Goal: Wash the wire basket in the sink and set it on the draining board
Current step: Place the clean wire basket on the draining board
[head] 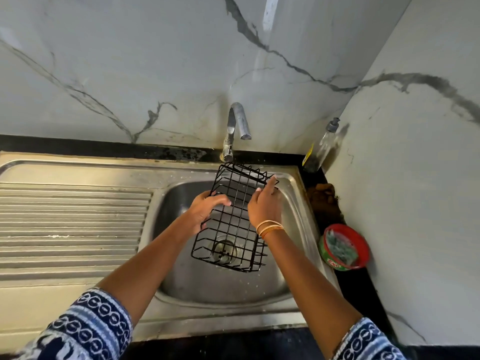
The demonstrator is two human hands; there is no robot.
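Observation:
A black wire basket (pixel 233 229) hangs tilted above the steel sink (pixel 293 201), its far end under the tap. My left hand (pixel 205 211) grips the basket's left side with curled fingers. My right hand (pixel 265 206), with bangles at the wrist, lies on the basket's right side, its fingers stretched along the wires toward the far end. The ribbed draining board (pixel 70 224) lies to the left of the basin. No water runs from the tap (pixel 237 126).
A clear soap dispenser (pixel 323 146) stands in the back right corner. A red and green tub of dish soap with a scrubber (pixel 342 246) sits on the black counter right of the sink. The marble wall rises close on the right. The drain (pixel 223 252) shows through the basket.

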